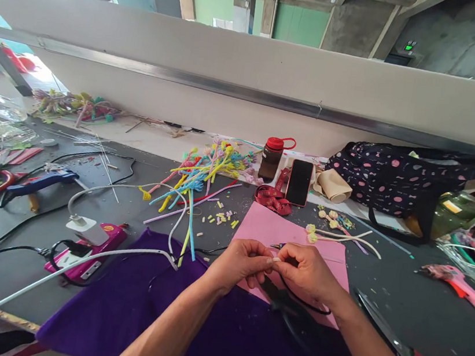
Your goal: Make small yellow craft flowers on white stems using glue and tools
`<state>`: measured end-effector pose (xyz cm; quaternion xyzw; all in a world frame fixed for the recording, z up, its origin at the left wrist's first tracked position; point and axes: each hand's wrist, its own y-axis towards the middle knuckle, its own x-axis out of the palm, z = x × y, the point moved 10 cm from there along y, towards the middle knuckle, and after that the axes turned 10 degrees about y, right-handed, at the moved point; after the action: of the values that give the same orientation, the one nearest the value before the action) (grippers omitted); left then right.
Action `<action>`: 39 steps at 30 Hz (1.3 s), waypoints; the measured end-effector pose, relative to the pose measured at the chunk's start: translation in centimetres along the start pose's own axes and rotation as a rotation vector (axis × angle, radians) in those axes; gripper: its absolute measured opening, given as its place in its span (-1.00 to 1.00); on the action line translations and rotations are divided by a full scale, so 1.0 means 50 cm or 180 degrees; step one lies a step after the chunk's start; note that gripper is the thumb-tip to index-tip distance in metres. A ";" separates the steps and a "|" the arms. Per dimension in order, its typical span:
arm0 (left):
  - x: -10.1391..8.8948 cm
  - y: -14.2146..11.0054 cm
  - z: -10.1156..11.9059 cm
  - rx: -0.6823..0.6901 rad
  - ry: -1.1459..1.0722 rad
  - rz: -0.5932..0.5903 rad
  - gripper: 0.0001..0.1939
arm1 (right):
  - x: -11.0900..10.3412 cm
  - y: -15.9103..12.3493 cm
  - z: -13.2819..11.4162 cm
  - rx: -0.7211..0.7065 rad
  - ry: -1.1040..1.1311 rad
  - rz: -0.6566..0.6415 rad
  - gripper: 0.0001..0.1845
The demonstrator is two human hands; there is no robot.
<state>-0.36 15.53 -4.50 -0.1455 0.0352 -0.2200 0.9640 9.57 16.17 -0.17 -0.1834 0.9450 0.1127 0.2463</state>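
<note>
Above a pink sheet (pixel 292 226), my left hand (pixel 244 263) and my right hand (pixel 306 272) meet, fingertips almost touching. Both are closed in a pinch on a small whitish piece (pixel 274 259), too small to name. Below them lies a dark, blurred tool (pixel 285 310), partly hidden by my fingers, with a black cable running beside it. On the sheet's far right part rest pale yellow fuzzy stems (pixel 335 236) with a knotted flower-like end. A purple cloth (pixel 124 309) spreads under my forearms.
Colourful fuzzy stems (pixel 203 173) and cut bits (pixel 221 217) lie ahead. Behind stand a bottle (pixel 271 162), a phone (pixel 299 182) and a patterned bag (pixel 395 178). Left are a power strip (pixel 87 252) and a blue glue gun (pixel 42 184); right, a pink glue gun (pixel 463 286) and scissors (pixel 403 346).
</note>
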 end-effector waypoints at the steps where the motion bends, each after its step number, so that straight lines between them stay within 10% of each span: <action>1: 0.004 -0.001 -0.006 -0.0078 -0.0003 -0.0103 -0.73 | 0.002 0.000 0.003 0.0032 0.0036 -0.0050 -0.81; 21: 0.004 0.005 -0.002 0.0014 -0.0389 -0.0084 -0.74 | -0.030 0.006 0.007 0.0279 0.0745 0.0171 -0.90; 29: 0.001 0.006 0.007 0.0197 -0.0641 0.0064 -0.75 | -0.002 -0.003 0.032 0.0688 0.2174 0.0493 -0.77; 39: -0.002 0.011 0.017 0.0621 -0.0121 0.0491 -0.83 | 0.003 0.000 0.031 0.0465 0.1624 0.0571 -0.90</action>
<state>-0.08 16.27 -3.83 -0.0519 0.0064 -0.1448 0.9881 10.09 16.58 -1.57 -0.1032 0.9945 0.0158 0.0021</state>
